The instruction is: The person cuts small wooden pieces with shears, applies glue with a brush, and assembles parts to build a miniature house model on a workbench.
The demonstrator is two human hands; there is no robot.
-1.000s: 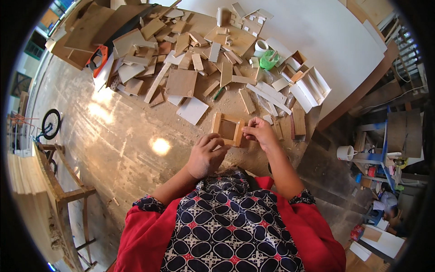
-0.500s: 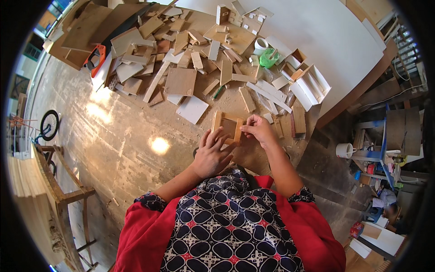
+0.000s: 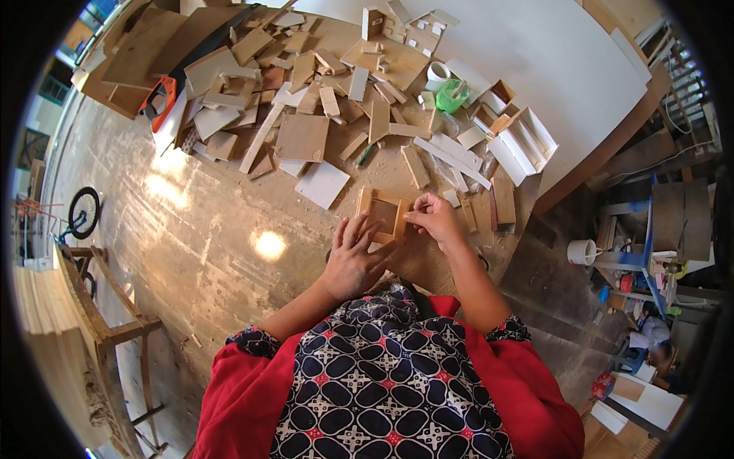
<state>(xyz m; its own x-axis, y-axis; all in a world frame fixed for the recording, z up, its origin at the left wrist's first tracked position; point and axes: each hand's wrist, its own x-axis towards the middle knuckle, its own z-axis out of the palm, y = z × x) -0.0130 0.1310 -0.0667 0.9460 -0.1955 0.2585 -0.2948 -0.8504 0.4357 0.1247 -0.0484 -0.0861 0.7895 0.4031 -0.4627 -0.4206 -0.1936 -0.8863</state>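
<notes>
A small open wooden frame (image 3: 401, 220), light brown and box-like, stands before me at the near side of the heap of wood. My left hand (image 3: 350, 262) is over its left and near sides, fingers spread across it and the thumb along the near edge, steadying it. At the frame's right side, my right hand (image 3: 437, 219) has thumb and forefinger pinched together against the bar. Whatever lies between those fingertips is too small to make out. Part of the frame's near left side is hidden by my left fingers.
Beyond the frame lie many wood offcuts, among them a square brown board (image 3: 301, 138) and a white panel (image 3: 323, 185). A red-handled saw (image 3: 160, 103) is at far left. A white cup (image 3: 438, 74), green plastic bag (image 3: 452, 96) and white compartmented box (image 3: 524, 145) stand to the right.
Both hands keep nearly the same pose at the frame. My left fingers have shifted very slightly; the rest of the scene looks the same apart from a tiny shift of view.
</notes>
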